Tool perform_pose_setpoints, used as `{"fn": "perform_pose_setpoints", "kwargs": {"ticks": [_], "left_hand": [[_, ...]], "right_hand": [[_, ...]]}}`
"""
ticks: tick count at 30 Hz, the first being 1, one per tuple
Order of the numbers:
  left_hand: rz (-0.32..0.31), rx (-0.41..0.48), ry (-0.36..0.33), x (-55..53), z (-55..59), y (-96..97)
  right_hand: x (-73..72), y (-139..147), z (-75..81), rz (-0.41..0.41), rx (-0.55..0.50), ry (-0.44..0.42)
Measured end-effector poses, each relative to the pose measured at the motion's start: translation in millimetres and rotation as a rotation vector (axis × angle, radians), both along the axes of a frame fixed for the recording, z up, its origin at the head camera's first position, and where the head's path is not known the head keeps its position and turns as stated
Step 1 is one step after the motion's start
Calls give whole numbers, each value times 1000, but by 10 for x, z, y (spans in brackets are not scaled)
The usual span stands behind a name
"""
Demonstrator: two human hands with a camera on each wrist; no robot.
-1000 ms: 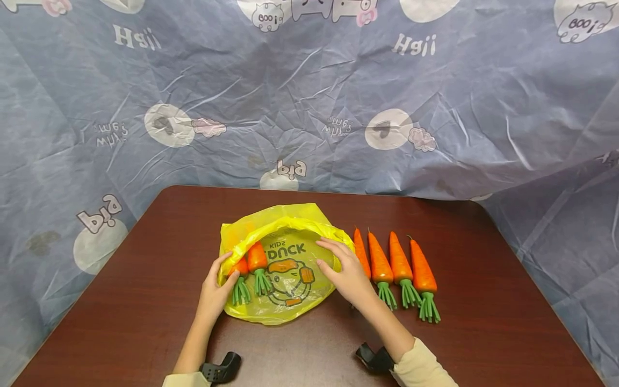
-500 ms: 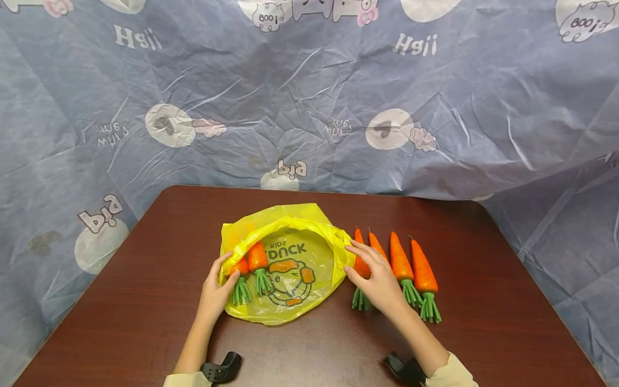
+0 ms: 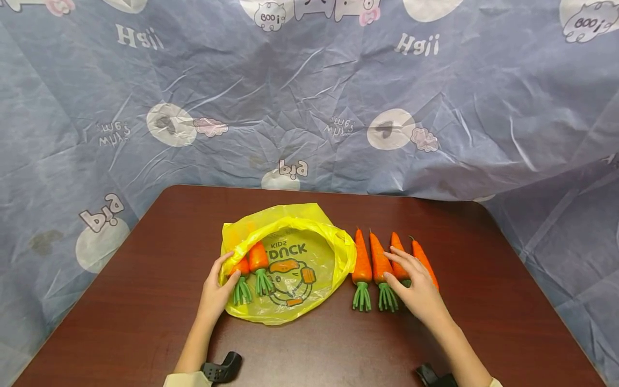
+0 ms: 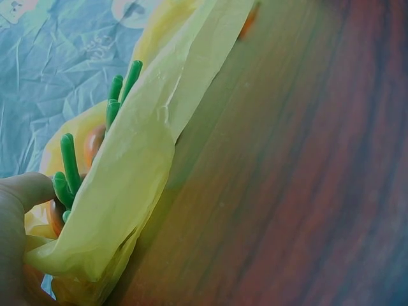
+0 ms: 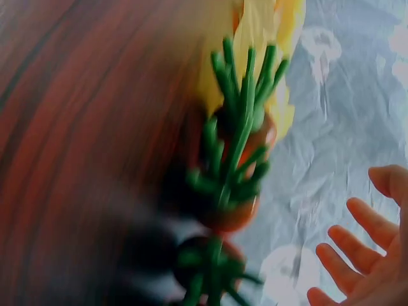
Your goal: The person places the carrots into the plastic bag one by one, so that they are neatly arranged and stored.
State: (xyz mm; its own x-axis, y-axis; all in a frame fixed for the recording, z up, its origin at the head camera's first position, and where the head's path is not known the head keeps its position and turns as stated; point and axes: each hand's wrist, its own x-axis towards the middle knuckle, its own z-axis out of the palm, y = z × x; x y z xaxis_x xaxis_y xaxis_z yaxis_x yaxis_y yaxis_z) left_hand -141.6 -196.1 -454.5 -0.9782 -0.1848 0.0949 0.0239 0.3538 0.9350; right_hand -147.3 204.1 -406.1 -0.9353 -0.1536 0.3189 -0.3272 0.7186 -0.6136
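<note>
Head view: yellow bag (image 3: 323, 263) is gripped by left hand (image 3: 216, 285); closely laid carrots (image 3: 361, 263) could be knocked by spread fingers (image 3: 412, 263) of right hand (image 3: 422, 293).

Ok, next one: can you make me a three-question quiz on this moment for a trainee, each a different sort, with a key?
1. How many carrots show outside the bag?
2. True or false: the right hand holds nothing.
3. In the head view, which side of the bag does the left hand hold? A) left B) right C) far

Key: 1. Four. 2. True; its fingers are spread. 3. A.
</note>
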Motion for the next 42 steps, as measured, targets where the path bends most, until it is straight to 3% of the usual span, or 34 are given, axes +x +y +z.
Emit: {"fn": "perform_pose_setpoints", "kwargs": {"ticks": [3,6,14,26,36,42], "left_hand": [[9,-3,-11,55,124,53],[10,-6,-18,69,153,63],[2,-25,23,-75,-195,-66],[6,-31,34,-80,-208,-59],[0,-19,31,-91,-222,-69],[3,-20,35,-86,-219,-71]], "right_hand": [[-19,147,-14,-16,26,-10],[-48,276,-57,-32,62,-7],[-135,538,-217,-44,108,-37],[-221,703,-275,-38,110,-190],[-195,791,-319,-19,161,-207],[-168,820,-299,25,150,-266]]}}
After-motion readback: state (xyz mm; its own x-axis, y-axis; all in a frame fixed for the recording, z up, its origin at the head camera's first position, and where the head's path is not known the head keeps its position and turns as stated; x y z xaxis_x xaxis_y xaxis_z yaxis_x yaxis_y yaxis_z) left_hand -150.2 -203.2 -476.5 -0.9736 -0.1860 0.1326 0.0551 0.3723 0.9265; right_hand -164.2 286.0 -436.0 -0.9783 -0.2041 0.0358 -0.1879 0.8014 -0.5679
